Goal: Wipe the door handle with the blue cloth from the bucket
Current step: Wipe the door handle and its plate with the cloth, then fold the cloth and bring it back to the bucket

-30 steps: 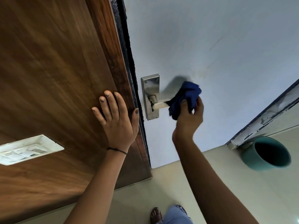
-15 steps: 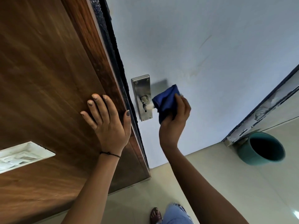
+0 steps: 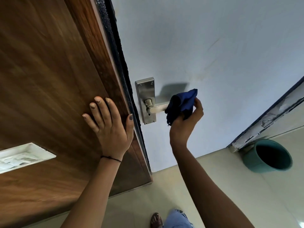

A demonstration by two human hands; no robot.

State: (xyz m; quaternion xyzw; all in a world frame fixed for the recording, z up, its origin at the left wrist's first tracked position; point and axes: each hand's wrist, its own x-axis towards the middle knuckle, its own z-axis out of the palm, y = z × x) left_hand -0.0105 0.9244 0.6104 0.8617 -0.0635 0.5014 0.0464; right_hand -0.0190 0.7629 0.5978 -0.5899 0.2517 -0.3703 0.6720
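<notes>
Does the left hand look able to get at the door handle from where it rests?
Probably yes. The left hand lies flat on the wooden panel beside the handle, whose inner part is bare; the cloth covers the far end.

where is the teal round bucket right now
In the head view the teal round bucket stands on the beige floor at lower right, against the foot of the chipped door frame.

The handle (image 3: pixel 158 107) sticks out from its plate (image 3: pixel 145 100) toward three o'clock, its outer end inside the cloth (image 3: pixel 181 104) held by the right hand (image 3: pixel 185 122). At nine o'clock of the plate, the left hand (image 3: pixel 108 127) lies flat on the wooden panel (image 3: pixel 49 79). The bucket (image 3: pixel 267 156) stands on the floor (image 3: pixel 213 171) at four o'clock, well apart.
</notes>
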